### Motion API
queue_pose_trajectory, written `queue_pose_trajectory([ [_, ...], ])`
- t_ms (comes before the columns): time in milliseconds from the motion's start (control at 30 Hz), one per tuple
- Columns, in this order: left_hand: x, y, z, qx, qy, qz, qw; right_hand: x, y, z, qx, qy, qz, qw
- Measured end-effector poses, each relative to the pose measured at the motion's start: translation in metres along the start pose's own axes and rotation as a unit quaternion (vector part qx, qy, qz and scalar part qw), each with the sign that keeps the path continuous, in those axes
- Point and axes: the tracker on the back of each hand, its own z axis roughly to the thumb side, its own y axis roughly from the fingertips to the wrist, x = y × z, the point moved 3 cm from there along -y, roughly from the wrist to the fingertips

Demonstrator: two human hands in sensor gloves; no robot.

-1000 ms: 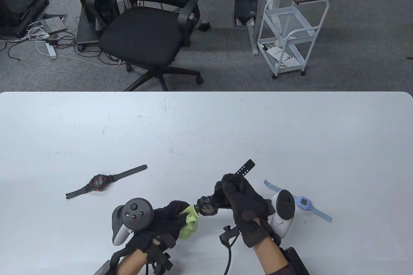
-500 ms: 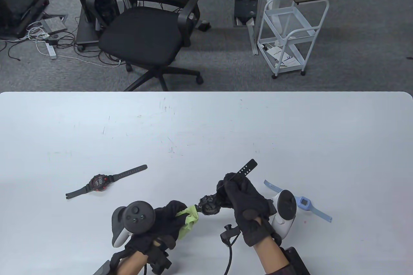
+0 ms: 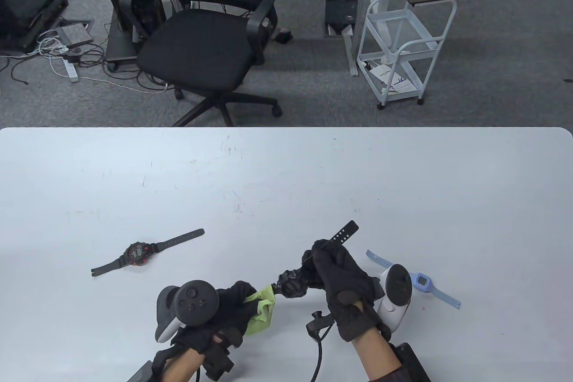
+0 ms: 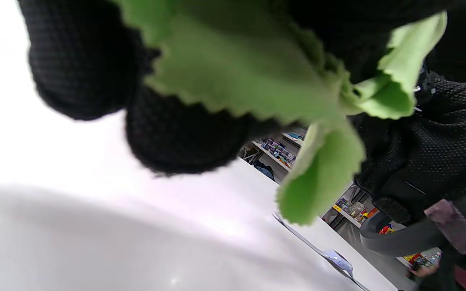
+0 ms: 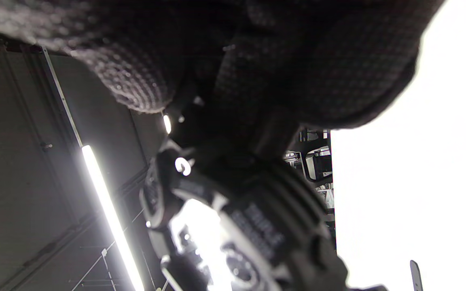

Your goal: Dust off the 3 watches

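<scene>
My right hand [image 3: 329, 270] grips a black watch [image 3: 292, 285] by its strap, above the table near the front edge. The strap's free end [image 3: 344, 232] sticks out past the fingers. The watch case [image 5: 233, 238] fills the right wrist view, under my gloved fingers [image 5: 281, 68]. My left hand [image 3: 241, 306] pinches a green cloth [image 3: 264, 308], whose edge meets the case's left side. The cloth [image 4: 257, 72] hangs from the left fingers [image 4: 176, 133] in the left wrist view. A black-and-red watch [image 3: 138, 253] lies flat to the left. A light blue watch [image 3: 423, 282] lies to the right, partly behind the right tracker.
The white table [image 3: 286, 176] stretches far beyond the hands. A cable and small black connector [image 3: 317, 324] lie by my right wrist. An office chair [image 3: 210, 41] and a white cart [image 3: 398, 50] stand on the floor behind the table.
My left hand with the cloth slid slightly back toward the front edge. My right hand tilted the black watch a little, with the strap end rising.
</scene>
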Motion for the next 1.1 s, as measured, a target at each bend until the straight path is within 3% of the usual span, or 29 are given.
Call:
queue_pose_trajectory([
  [867, 0.005, -0.002, -0.004, -0.015, 0.047, -0.019, 0.999, -0.008, -0.001, -0.002, 0.011, -0.013, -0.018, 1.000],
  [1100, 0.010, 0.000, -0.005, -0.022, 0.046, 0.007, 0.999, -0.008, -0.001, -0.001, 0.013, -0.018, -0.022, 1.000],
])
